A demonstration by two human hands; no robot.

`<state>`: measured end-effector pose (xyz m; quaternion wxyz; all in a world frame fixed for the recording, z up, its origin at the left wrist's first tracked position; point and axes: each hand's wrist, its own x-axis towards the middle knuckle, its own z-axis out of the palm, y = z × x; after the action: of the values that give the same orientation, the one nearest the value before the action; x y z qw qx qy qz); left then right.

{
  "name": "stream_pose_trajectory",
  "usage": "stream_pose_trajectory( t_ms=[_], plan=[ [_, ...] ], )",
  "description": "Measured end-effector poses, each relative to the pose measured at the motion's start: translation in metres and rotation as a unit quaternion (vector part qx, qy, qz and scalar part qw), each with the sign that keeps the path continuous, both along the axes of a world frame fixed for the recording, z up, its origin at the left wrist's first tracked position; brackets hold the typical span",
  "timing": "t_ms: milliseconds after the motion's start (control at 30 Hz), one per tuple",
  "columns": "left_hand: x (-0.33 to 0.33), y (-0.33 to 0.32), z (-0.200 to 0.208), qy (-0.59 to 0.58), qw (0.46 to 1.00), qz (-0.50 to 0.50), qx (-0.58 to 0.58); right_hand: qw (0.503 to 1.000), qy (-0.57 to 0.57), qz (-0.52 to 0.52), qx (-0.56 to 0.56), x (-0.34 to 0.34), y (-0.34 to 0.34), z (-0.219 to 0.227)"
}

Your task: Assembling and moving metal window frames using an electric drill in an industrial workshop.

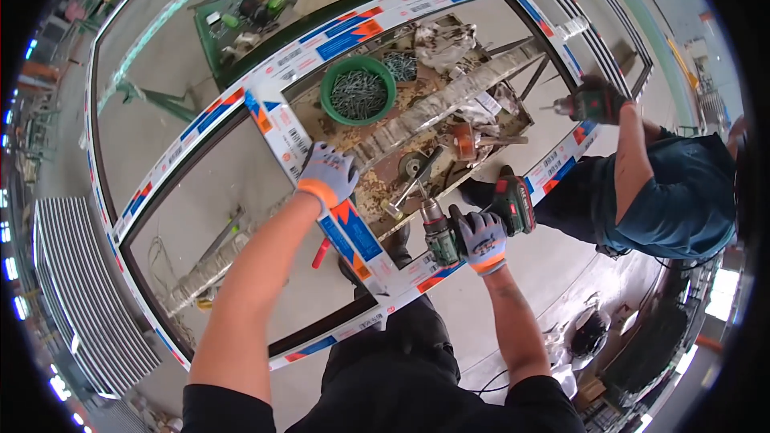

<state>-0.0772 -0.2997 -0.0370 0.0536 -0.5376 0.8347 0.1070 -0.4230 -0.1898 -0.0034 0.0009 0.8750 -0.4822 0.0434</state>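
Note:
My left hand, in a grey glove with an orange cuff, is closed over the crossbar of a large window frame covered in blue, white and orange film. In my right hand, gloved alike, is a green and black cordless drill. The drill lies over the frame's near side, its chuck directed away from me. Just beyond its tip a hammer rests on a worn work surface below the frame. A green bowl full of screws stands farther off on that surface.
A co-worker at the right holds another drill near the frame's far right corner. A wrapped support bar crosses under the frame. Beyond is a green cart with tools. Stacked profiles lie at left.

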Motion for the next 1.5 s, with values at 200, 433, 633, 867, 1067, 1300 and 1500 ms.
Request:
stream_pose_trajectory(
  t_ms=[200, 433, 633, 867, 1067, 1300, 1500],
  plan=[
    [-0.026, -0.017, -0.003, -0.003, 0.997, 0.07, 0.013, 0.987, -0.109, -0.056, -0.102, -0.014, -0.009, -0.013],
    [-0.082, -0.187, -0.082, 0.002, 0.997, 0.068, -0.047, 0.991, -0.127, -0.018, -0.038, -0.026, -0.004, -0.035],
    [-0.064, -0.34, -0.233, 0.194, 0.969, 0.147, 0.047, 0.99, -0.13, 0.004, -0.046, -0.01, -0.021, -0.022],
    [-0.159, -0.347, -0.224, -0.027, 0.997, 0.078, 0.002, 0.996, -0.078, 0.005, -0.035, -0.026, -0.016, -0.024],
    [-0.13, -0.351, -0.22, 0.083, 0.967, 0.239, -0.008, 0.995, -0.08, -0.01, -0.051, -0.018, -0.019, -0.024],
    [-0.113, -0.331, -0.196, 0.336, 0.866, 0.37, 0.017, 0.996, -0.065, -0.031, -0.061, -0.02, -0.01, -0.036],
    [-0.1, -0.344, -0.252, 0.537, 0.76, 0.361, 0.052, 0.993, -0.083, -0.046, -0.066, -0.018, -0.008, -0.032]
  ],
)
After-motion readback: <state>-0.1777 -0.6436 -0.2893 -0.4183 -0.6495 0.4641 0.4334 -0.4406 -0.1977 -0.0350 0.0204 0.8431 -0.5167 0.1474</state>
